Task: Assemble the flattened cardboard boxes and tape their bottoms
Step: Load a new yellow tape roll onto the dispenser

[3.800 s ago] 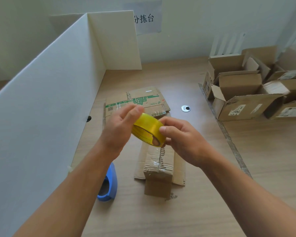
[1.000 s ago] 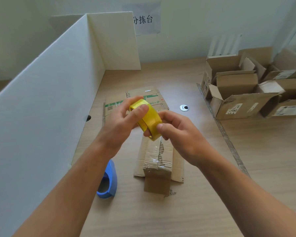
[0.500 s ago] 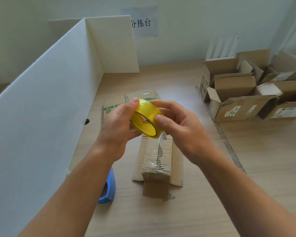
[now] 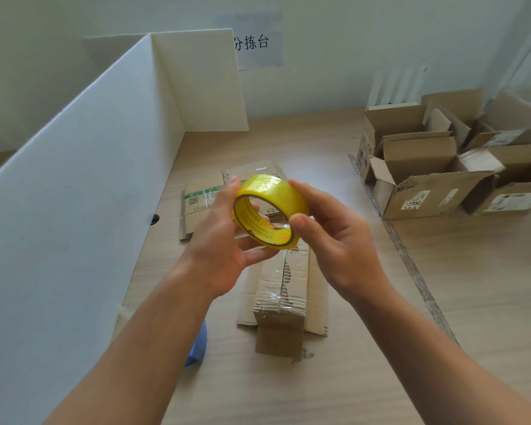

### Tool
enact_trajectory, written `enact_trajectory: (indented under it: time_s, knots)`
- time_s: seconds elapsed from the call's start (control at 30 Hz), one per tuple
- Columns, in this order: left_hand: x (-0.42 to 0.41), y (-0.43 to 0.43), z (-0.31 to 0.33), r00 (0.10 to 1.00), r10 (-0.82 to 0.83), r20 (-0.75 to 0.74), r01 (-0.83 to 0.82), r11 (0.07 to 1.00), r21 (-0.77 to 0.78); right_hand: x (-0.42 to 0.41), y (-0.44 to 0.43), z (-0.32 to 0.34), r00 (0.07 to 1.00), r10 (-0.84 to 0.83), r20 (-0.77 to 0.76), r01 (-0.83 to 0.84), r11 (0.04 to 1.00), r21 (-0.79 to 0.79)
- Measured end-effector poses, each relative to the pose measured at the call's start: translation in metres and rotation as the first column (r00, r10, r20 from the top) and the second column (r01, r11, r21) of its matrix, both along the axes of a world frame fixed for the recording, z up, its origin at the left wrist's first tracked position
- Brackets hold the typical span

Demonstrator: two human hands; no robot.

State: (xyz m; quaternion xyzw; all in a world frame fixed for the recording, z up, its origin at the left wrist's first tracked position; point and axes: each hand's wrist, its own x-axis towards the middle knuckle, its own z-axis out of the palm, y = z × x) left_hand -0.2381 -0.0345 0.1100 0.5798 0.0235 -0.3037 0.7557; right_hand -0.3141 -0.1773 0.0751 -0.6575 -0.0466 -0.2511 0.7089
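Nearest me, a blue tape holder (image 4: 198, 348) peeks out from behind my left forearm and sits on the counter (image 4: 319, 388) just left of the small cardboard box (image 4: 284, 289). That box stands in the middle of the counter. Clear tape runs along the seam of its upward face, and its flaps lie spread at either side.

Above the far end of the box I hold the yellow tape roll (image 4: 269, 210) in the air, tilted so its core faces me. My left grip (image 4: 221, 240) is curled round the roll's left side, with the thumb on the outer band and the fingers underneath. My right grip (image 4: 334, 240) closes on the right side, with the thumb on the near rim and the fingers wrapped behind.

Beyond the box and slightly left, flattened cardboard boxes (image 4: 206, 197) lie on the counter, partly hidden by my left grip. Well right of the box, past a metal strip (image 4: 411, 256), stands a cluster of open boxes (image 4: 426, 179). Left of the box a white partition (image 4: 74, 194) runs back to a corner. On the wall far behind the box hangs a paper sign (image 4: 252, 41).
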Motion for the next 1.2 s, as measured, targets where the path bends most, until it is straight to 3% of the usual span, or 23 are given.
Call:
enact_trajectory:
  time_s: [0.2, 0.37, 0.5, 0.67, 0.87, 1.03, 1.2]
  knots:
    - [-0.002, 0.001, -0.003, 0.999, 0.051, -0.007, -0.051, 0.998, -0.025, -0.001, 0.005, -0.001, 0.986, -0.165, 0.026, 0.167, 0.977, -0.134]
    - [-0.003, 0.003, -0.005, 0.993, 0.107, 0.058, -0.105, 0.994, -0.039, 0.001, 0.005, -0.002, 0.962, -0.251, 0.106, 0.273, 0.897, -0.349]
    - [-0.005, 0.005, -0.007, 0.975, 0.102, 0.196, -0.092, 0.994, -0.059, 0.002, 0.000, 0.000, 0.986, -0.167, 0.010, 0.161, 0.931, -0.328]
    - [-0.004, 0.007, -0.007, 0.926, 0.153, 0.344, -0.138, 0.988, -0.070, 0.002, -0.003, 0.002, 0.994, -0.112, 0.000, 0.107, 0.948, -0.301]
    - [-0.006, 0.008, -0.011, 0.884, 0.157, 0.440, -0.140, 0.988, -0.071, 0.002, -0.002, 0.000, 0.946, -0.233, 0.227, 0.308, 0.865, -0.397]
    - [-0.007, 0.007, -0.016, 0.917, 0.145, 0.373, -0.117, 0.989, -0.096, 0.005, -0.006, -0.008, 0.910, -0.303, 0.283, 0.392, 0.852, -0.348]
    - [-0.011, 0.006, -0.017, 0.980, 0.151, 0.131, -0.130, 0.979, -0.155, 0.011, -0.011, -0.012, 0.974, -0.125, 0.189, 0.164, 0.964, -0.210]
